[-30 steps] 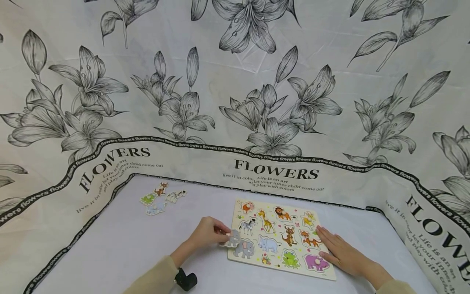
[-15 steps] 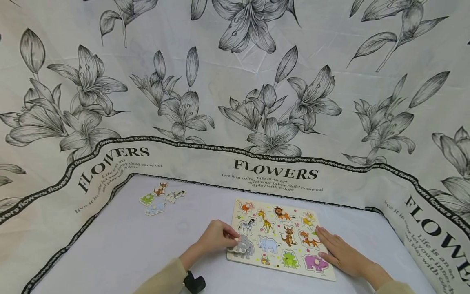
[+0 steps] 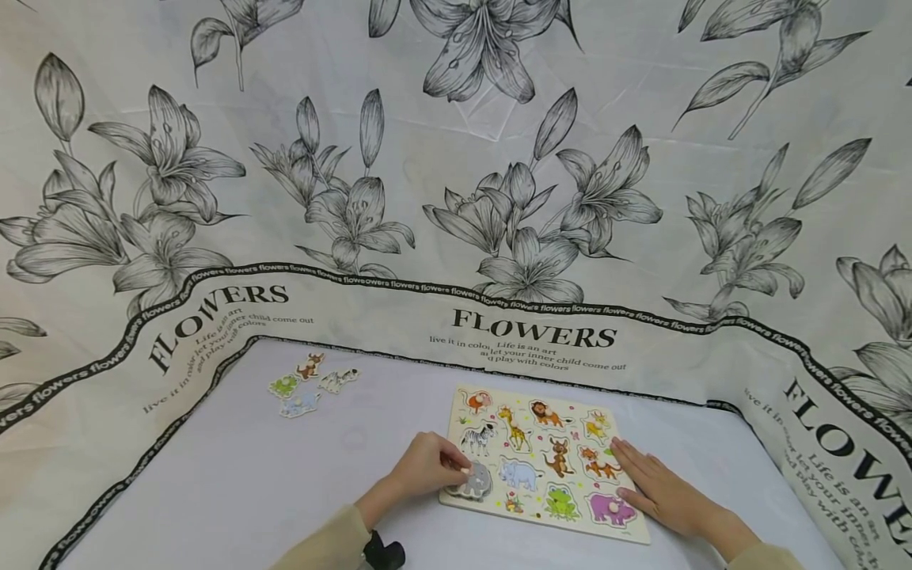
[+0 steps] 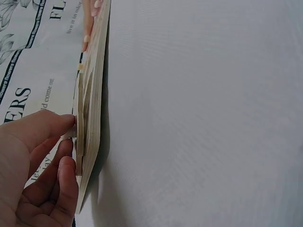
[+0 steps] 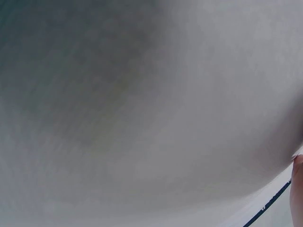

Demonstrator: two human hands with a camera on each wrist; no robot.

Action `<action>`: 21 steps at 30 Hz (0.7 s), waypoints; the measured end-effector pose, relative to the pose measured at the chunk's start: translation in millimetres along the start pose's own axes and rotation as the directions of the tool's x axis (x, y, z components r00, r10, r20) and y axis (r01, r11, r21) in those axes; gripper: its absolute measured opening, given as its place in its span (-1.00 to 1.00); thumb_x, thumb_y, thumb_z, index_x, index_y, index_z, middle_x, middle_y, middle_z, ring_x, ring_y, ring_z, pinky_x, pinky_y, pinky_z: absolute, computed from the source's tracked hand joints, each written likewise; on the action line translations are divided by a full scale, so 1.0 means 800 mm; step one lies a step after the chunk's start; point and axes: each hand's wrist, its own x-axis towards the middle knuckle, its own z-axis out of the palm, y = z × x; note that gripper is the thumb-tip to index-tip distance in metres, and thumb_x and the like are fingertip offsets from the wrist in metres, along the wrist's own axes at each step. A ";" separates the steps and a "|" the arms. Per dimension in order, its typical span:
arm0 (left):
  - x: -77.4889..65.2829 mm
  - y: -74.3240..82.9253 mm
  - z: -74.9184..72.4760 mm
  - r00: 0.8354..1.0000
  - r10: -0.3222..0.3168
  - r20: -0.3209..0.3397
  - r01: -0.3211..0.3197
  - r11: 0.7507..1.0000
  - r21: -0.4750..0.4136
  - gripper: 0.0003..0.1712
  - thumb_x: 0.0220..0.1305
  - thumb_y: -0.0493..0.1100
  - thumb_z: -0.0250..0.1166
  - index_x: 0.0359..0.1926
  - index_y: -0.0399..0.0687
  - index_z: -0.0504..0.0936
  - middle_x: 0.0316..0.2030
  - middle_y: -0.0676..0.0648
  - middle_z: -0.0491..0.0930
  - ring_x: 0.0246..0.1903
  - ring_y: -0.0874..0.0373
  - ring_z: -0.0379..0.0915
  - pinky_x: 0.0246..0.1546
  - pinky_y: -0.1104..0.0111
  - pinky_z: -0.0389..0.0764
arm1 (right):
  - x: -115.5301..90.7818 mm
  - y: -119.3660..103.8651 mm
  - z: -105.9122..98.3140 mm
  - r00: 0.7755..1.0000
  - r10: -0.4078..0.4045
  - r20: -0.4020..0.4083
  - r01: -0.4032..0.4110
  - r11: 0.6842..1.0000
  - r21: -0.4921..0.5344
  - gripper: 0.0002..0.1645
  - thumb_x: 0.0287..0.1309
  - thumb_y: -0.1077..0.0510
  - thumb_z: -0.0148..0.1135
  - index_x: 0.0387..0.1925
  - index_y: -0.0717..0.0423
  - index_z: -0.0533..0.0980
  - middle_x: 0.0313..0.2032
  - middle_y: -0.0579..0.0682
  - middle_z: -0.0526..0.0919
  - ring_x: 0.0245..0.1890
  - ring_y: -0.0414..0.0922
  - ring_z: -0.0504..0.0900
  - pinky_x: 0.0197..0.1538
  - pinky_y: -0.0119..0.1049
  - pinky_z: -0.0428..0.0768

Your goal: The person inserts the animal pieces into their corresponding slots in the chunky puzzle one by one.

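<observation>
Diffuse light fills the head view, the board [image 4: 97, 94] casts a soft shadow, the right wrist view is blurry.

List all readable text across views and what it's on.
"FLOWERS": large print on the cloth, left and centre; cut off at right.
"live it in color": same cloth, at left.
"Life is an art": same.
"let your inner child come out": same.
"and play with colors": same.
"flowers", repeated: the black band.
Too small: the mark at the board's near right corner.
</observation>
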 end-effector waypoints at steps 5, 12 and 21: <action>0.000 0.001 0.005 1.000 0.001 -0.001 -0.001 1.000 0.027 -0.91 -0.06 -0.28 0.47 -0.43 -0.10 0.77 -0.55 0.10 0.69 -0.63 0.48 0.35 -0.58 0.59 0.43 | -0.001 -0.002 -0.001 1.000 -0.017 -0.013 0.017 1.000 -0.003 -0.20 0.35 -0.16 0.01 0.41 0.24 0.15 0.39 0.28 0.21 0.28 -0.76 -0.49 0.20 -0.82 -0.53; 0.000 0.004 0.010 1.000 -0.008 0.019 0.007 0.999 0.032 -0.94 -0.03 -0.30 0.46 -0.46 -0.08 0.76 -0.55 0.13 0.68 -0.66 0.49 0.33 -0.60 0.61 0.41 | -0.001 -0.004 -0.003 1.000 -0.018 -0.012 0.018 1.000 -0.004 -0.20 0.35 -0.16 0.00 0.41 0.25 0.15 0.39 0.30 0.21 0.27 -0.77 -0.51 0.21 -0.81 -0.53; 0.000 0.003 0.011 1.000 -0.012 0.015 0.012 0.999 0.034 -0.95 -0.03 -0.30 0.46 -0.46 -0.09 0.76 -0.54 0.13 0.68 -0.65 0.49 0.35 -0.59 0.61 0.44 | -0.001 -0.003 -0.001 1.000 -0.008 -0.007 0.008 1.000 0.002 -0.20 0.35 -0.16 0.00 0.41 0.24 0.14 0.39 0.29 0.20 0.27 -0.76 -0.52 0.20 -0.82 -0.54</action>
